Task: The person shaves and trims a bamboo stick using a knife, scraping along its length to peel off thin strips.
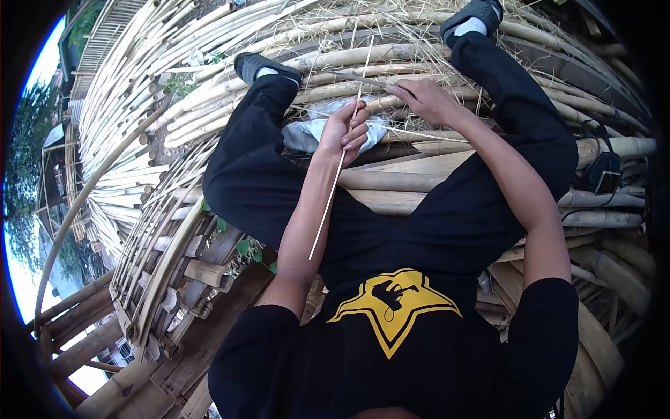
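A: Position of the strip?
B: The thin pale strip is in front of the seated person, between the spread legs. Its long axis runs from near the feet back toward the waist, far end leaning slightly right, near end slightly left.

A: State of each grip?
B: Left hand: fingers curled around the strip, partway along it. Right hand: closed on a slim knife, the handle mostly hidden in the fist.

A: Which hand is nearer the strip?
B: Left; it is on it. The right is just beside, to the right and a little farther from the body, with only its blade reaching over.

A: Key relation, then?
B: Blade against strip axis. The blade points left and crosses the strip at a steep angle, just beyond the left thumb, on the side toward the feet. Judgement: the crossing angle and the gap to that thumb matter most here. Contact between edge and strip: cannot tell from this single view.

A: Near end?
B: Free. It passes over the left forearm in view; whether it touches the skin is unclear.

A: Surroundings?
B: Bamboo poles beneath; a pale plastic bag behind the left hand.
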### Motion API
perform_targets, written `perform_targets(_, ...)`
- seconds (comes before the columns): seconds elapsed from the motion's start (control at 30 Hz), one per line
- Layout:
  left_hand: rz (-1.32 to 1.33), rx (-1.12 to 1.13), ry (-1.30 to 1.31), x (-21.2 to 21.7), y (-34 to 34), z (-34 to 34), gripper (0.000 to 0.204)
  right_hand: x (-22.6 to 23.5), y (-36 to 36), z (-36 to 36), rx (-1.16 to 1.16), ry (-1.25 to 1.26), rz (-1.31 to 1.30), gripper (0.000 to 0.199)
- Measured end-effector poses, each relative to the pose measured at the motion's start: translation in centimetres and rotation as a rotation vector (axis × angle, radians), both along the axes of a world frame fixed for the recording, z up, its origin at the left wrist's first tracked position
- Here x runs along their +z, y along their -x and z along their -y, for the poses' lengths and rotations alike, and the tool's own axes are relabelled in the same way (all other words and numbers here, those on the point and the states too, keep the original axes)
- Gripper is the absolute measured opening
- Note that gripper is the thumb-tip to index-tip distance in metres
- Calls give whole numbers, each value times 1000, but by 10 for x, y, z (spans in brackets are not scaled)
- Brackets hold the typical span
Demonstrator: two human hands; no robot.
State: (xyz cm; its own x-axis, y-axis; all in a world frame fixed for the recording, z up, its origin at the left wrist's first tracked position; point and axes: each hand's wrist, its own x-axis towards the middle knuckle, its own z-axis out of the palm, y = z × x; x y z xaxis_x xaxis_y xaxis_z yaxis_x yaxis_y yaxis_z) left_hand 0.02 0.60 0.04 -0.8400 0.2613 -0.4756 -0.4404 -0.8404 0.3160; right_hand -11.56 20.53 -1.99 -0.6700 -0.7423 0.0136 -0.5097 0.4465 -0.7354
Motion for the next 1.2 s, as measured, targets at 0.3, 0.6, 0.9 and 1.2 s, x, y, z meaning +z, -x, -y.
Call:
perform_targets(0.3, -18, -54, -11, -3, -1, -4, 26, -5, -14, 1, 129, -19, -51, 39)
perform_targets(0.6, -26, 38, 65, -4, -4, -7, 24, -5, -18, 1, 119, -76, -77, 39)
perform_targets(0.9, 0, 28, 66, 9, -15, -6, 25, -33, 39, -29, -264, -281, -110, 48)
perform_targets(1.2, -82, 30, 253, 5, -4, -9, 23, -33, 46, -23, -366, -149, -4, 50)
